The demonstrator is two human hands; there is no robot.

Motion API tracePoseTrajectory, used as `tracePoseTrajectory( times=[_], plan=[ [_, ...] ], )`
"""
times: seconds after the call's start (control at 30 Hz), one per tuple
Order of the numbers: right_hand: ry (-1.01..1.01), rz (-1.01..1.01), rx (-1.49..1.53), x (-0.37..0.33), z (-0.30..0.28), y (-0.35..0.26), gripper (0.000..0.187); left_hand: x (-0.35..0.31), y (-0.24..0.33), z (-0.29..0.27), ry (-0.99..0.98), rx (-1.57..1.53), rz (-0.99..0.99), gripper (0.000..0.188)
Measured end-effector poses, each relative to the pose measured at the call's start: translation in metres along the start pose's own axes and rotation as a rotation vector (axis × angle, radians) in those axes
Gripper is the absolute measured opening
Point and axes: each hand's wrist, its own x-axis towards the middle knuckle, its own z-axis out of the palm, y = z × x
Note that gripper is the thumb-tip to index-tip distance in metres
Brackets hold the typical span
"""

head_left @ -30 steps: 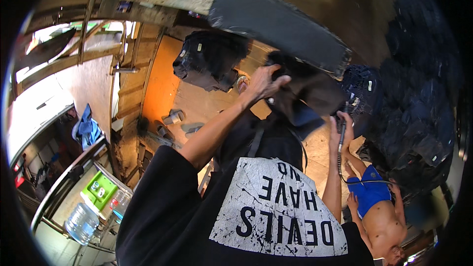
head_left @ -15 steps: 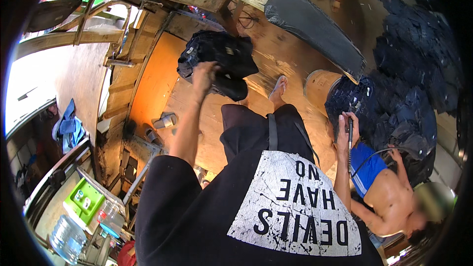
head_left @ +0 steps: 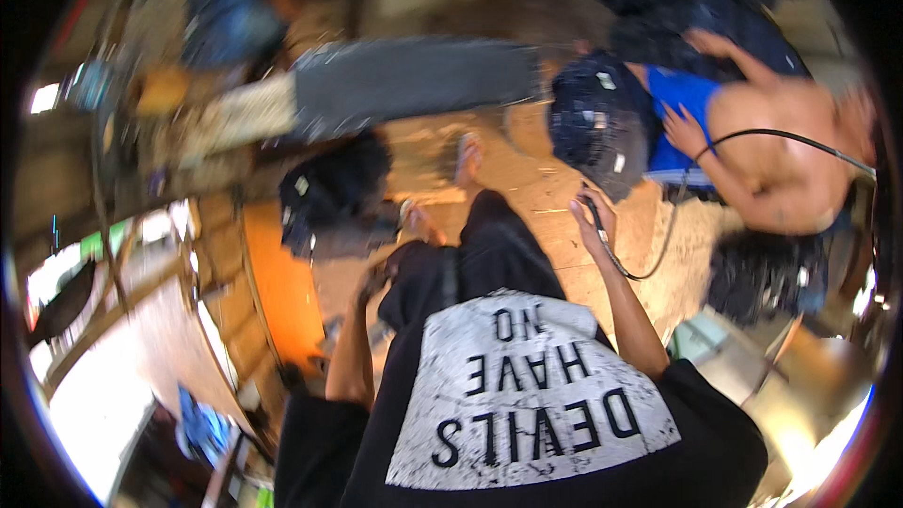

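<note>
My right hand (head_left: 594,214) is closed around a slim black handle (head_left: 590,210). From it a black cable (head_left: 649,273) loops down and off to the right. Beside my left thigh hangs my left hand (head_left: 378,275), with its fingers in shade and smeared by motion. A stack of dark folded garments (head_left: 334,190), probably jeans, lies just beyond that hand, on the left. Another bundle of dark garments (head_left: 602,122) with pale tags is ahead of my right hand.
A long padded board (head_left: 419,83) with a dark cover spans the far side. A shirtless co-worker (head_left: 781,146) in blue shorts sits at the right, among more dark garment piles (head_left: 705,33). An orange panel (head_left: 282,273) stands at the left. My bare feet (head_left: 467,158) are on wooden flooring.
My view has swung to the right. My left hand has left the garment stack and dropped back beside my thigh. My right hand still holds the handle, now farther forward.
</note>
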Motion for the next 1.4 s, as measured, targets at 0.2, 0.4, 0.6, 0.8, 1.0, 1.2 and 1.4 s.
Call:
tracePoseTrajectory(
  times=[0.2, 0.4, 0.6, 0.8, 1.0, 1.2, 1.4],
  plan=[
    [0.394, -0.069, -0.014, 0.161, -0.039, 0.066, 0.044, 0.001, 0.162, 0.034, 0.165, 0.365, -0.105, 0.059],
    [0.326, 0.027, -0.165, 0.286, -0.024, 0.144, 0.063, 0.029, 0.430, 0.106, -0.109, 0.732, -0.037, 0.047],
    [0.486, -0.003, 0.015, 0.299, -0.056, 0.150, 0.049, 0.122, 0.602, 0.237, -0.355, 0.696, 0.401, 0.041],
    [0.571, -0.133, -0.001, 0.264, -0.077, 0.043, 0.047, 0.274, 0.633, 0.364, -0.140, 0.847, 0.748, 0.078],
    [0.436, 0.017, 0.108, 0.221, -0.027, -0.039, 0.056, 0.296, 0.657, 0.282, -0.332, 0.966, 0.669, 0.049],
    [0.188, -0.351, 0.279, 0.157, 0.053, -0.181, 0.048, 0.218, 0.625, 0.100, -0.169, 0.787, 0.853, 0.055],
    [-0.229, -0.715, 0.573, 0.150, 0.162, -0.298, 0.032, 0.114, 0.558, -0.101, 0.421, 0.919, 0.903, 0.049]
  ],
)
